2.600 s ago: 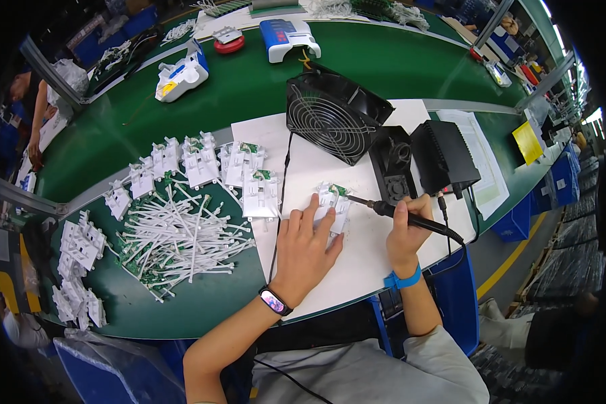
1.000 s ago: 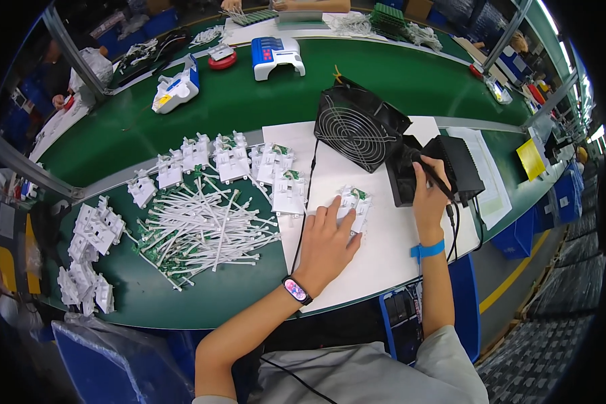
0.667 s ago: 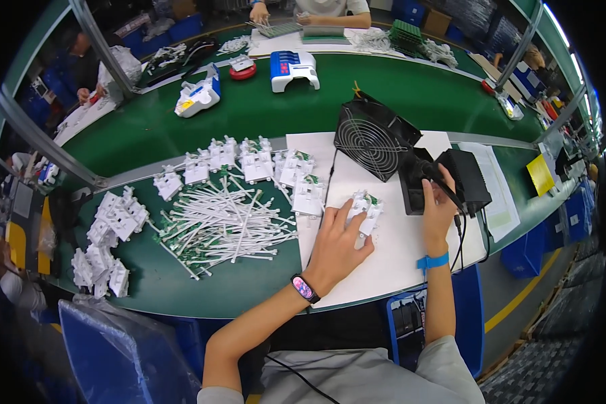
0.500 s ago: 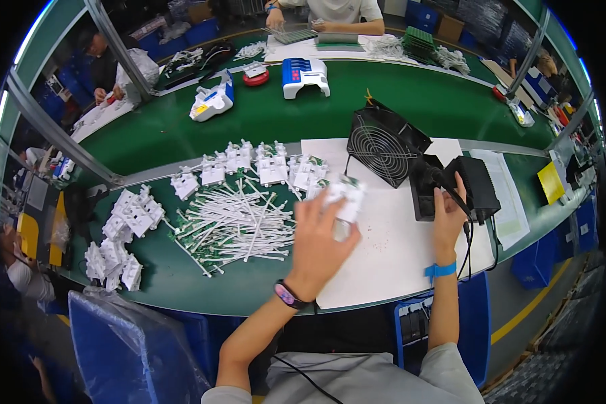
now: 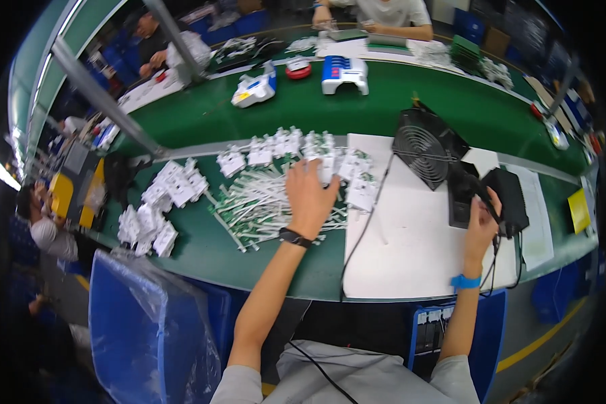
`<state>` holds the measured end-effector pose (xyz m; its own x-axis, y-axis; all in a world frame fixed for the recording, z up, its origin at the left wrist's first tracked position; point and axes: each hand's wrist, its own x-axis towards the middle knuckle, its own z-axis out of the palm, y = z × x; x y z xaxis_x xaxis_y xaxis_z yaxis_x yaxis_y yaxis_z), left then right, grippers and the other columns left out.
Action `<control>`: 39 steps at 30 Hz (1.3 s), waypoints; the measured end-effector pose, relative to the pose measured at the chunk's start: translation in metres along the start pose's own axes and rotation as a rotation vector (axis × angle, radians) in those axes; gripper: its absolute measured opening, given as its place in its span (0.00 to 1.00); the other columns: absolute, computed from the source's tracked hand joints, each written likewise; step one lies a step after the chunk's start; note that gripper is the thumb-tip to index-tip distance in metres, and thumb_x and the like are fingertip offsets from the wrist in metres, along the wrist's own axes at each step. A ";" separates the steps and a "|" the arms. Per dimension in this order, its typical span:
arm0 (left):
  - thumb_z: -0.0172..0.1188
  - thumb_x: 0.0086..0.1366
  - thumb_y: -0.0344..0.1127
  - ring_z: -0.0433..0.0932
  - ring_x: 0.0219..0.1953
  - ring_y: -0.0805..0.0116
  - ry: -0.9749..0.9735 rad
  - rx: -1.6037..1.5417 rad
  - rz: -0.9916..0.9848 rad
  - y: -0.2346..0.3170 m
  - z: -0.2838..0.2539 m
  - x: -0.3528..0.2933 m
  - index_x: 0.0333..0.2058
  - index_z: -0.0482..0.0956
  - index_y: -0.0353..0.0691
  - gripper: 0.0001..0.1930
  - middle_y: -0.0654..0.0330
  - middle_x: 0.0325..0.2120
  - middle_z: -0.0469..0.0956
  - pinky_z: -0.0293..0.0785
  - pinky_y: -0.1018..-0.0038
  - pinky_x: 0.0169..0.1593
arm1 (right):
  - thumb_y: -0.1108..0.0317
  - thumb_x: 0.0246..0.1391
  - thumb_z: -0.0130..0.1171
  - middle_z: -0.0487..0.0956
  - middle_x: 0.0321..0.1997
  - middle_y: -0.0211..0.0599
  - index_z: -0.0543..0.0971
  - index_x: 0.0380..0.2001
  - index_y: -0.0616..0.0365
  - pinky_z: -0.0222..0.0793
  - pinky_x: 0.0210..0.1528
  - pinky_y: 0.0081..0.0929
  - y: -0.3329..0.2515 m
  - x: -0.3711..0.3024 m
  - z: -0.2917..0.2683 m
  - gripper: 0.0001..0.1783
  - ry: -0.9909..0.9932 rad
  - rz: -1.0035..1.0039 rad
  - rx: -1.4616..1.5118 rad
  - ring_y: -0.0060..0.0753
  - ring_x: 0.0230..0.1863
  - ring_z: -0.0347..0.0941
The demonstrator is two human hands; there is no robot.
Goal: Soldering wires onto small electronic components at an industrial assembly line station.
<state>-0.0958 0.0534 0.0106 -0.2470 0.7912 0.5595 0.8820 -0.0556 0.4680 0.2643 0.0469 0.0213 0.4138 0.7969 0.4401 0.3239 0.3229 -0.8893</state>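
My left hand (image 5: 310, 202) reaches over a heap of white cable strips with green ends (image 5: 252, 205). Its thumb and fingers close around a white plastic part (image 5: 326, 170) in the row behind the heap. Beside it, at the row's right end, another white plastic part (image 5: 361, 193) lies on the edge of the white board (image 5: 404, 262). On the right, my right hand (image 5: 480, 225) is closed on the black handle of what looks like a soldering iron (image 5: 489, 205). That handle leans at a black stand (image 5: 459, 210); its tip is hidden.
A black fan with a round grille (image 5: 424, 149) stands behind the board, next to a black box (image 5: 508, 202). More white parts (image 5: 151, 209) are piled left. Blue and white housings (image 5: 345, 75) sit on the green belt (image 5: 384, 108). Cords cross the board. Other people work beyond.
My left hand has moved left and away from me, leaving the white part it carried at the row's right end. My right hand stays by the stand. The whole view has shifted.
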 end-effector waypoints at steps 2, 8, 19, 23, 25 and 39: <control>0.71 0.57 0.46 0.69 0.57 0.41 -0.002 0.012 -0.022 0.007 -0.003 0.001 0.54 0.75 0.35 0.30 0.40 0.54 0.72 0.65 0.52 0.60 | 0.73 0.65 0.60 0.71 0.33 0.23 0.70 0.63 0.61 0.62 0.38 0.13 0.006 -0.007 -0.011 0.25 -0.040 -0.024 0.009 0.13 0.33 0.65; 0.69 0.58 0.50 0.70 0.56 0.39 0.086 0.200 -0.089 -0.050 -0.084 0.038 0.53 0.77 0.33 0.31 0.38 0.55 0.72 0.63 0.51 0.62 | 0.74 0.65 0.56 0.71 0.39 0.28 0.72 0.48 0.64 0.63 0.48 0.16 -0.004 -0.048 -0.019 0.10 -0.175 0.160 0.031 0.16 0.41 0.66; 0.71 0.54 0.59 0.47 0.70 0.27 0.230 0.612 -0.682 -0.197 -0.209 -0.045 0.67 0.60 0.32 0.51 0.27 0.66 0.55 0.46 0.41 0.71 | 0.71 0.57 0.63 0.76 0.32 0.34 0.79 0.39 0.59 0.62 0.26 0.25 -0.155 -0.147 0.119 0.08 -1.001 -0.077 0.204 0.26 0.24 0.68; 0.70 0.56 0.56 0.50 0.70 0.29 0.218 0.636 -0.787 -0.206 -0.187 -0.077 0.69 0.57 0.36 0.50 0.32 0.67 0.54 0.40 0.35 0.71 | 0.69 0.53 0.65 0.77 0.42 0.44 0.77 0.43 0.61 0.70 0.47 0.38 -0.188 -0.197 0.204 0.15 -1.158 -0.491 0.160 0.44 0.45 0.74; 0.70 0.57 0.52 0.53 0.70 0.35 0.241 0.593 -0.742 -0.191 -0.178 -0.081 0.68 0.60 0.39 0.45 0.37 0.67 0.57 0.37 0.33 0.70 | 0.68 0.52 0.64 0.75 0.51 0.46 0.76 0.48 0.62 0.60 0.62 0.45 -0.187 -0.220 0.243 0.20 -1.110 -0.759 0.043 0.48 0.58 0.69; 0.69 0.59 0.35 0.55 0.68 0.32 0.400 0.203 -0.480 -0.136 -0.184 -0.117 0.65 0.69 0.40 0.35 0.35 0.69 0.53 0.56 0.50 0.69 | 0.71 0.47 0.60 0.77 0.38 0.42 0.84 0.24 0.57 0.41 0.78 0.56 -0.162 -0.241 0.389 0.05 -0.868 -1.123 -0.373 0.44 0.52 0.72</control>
<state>-0.2606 -0.1437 0.0074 -0.7273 0.4101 0.5504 0.6855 0.3940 0.6122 -0.2193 0.0010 0.0106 -0.7850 0.3156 0.5330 0.3756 0.9268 0.0044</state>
